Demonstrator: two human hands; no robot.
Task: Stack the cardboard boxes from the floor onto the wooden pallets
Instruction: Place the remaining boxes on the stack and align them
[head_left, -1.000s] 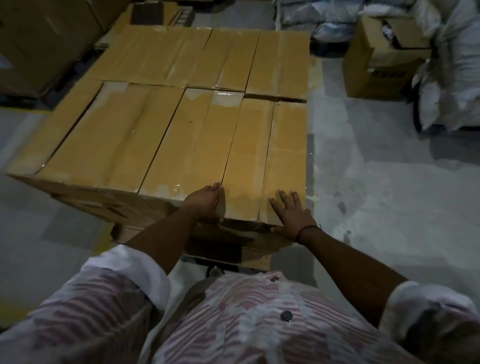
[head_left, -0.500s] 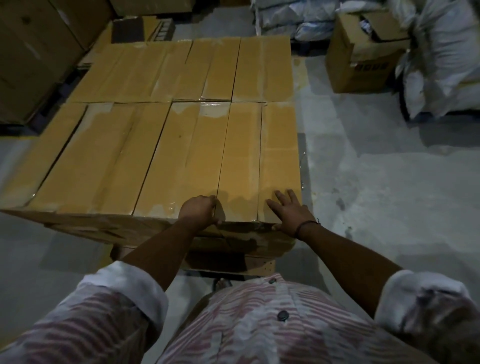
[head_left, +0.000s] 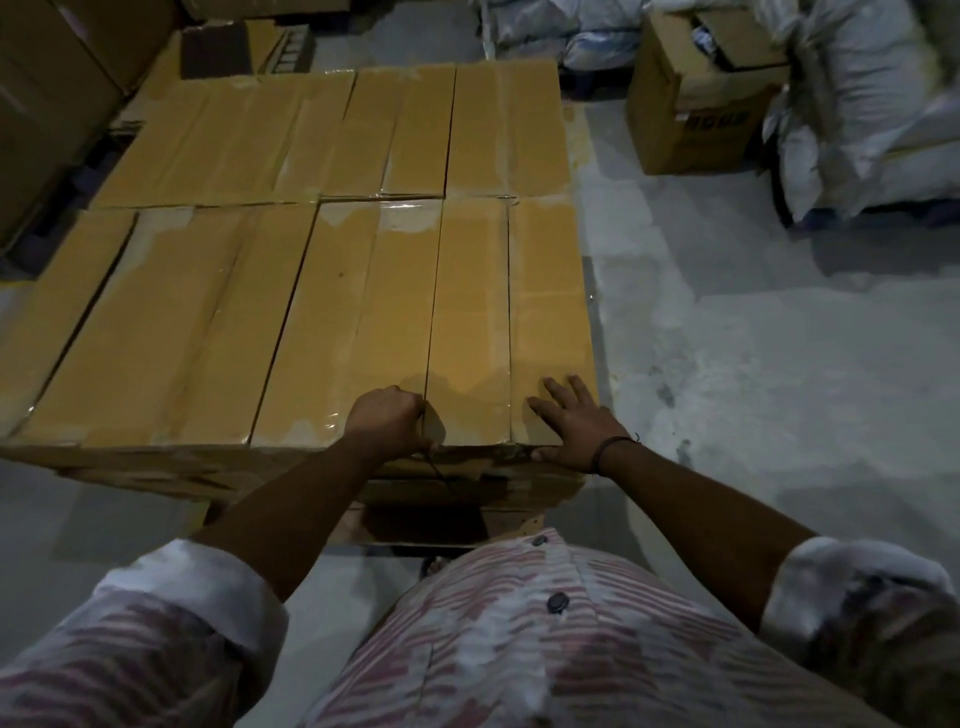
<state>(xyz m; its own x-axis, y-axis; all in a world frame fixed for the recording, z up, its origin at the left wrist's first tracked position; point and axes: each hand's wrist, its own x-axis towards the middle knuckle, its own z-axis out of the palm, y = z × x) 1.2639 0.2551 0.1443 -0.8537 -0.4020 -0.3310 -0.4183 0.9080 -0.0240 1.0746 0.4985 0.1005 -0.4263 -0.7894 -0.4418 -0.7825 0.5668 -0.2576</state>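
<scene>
Cardboard boxes (head_left: 332, 291), long and tape-sealed, laid side by side in two rows as one flat layer on the wooden pallet (head_left: 511, 525), of which only a strip shows beneath the near edge. My right hand (head_left: 571, 428) lies flat on the near end of the rightmost box (head_left: 550, 291), its fingers (head_left: 558, 392) straight and spread, the thumb over the near edge. My left hand (head_left: 387, 421) rests on top of the layer at the seam on the left side of the narrow box (head_left: 470, 322), fingers curled into a fist. Whether they hook into that seam I cannot tell. The hands are apart, with the narrow box between them. A dark band (head_left: 613, 451) circles my right wrist. Grey concrete floor (head_left: 753, 374) lies to the right of the stack. On it, at far right, an open carton (head_left: 691, 104) stands beside white sacks (head_left: 857, 130). Large brown cartons (head_left: 47, 104) stand at far left.
</scene>
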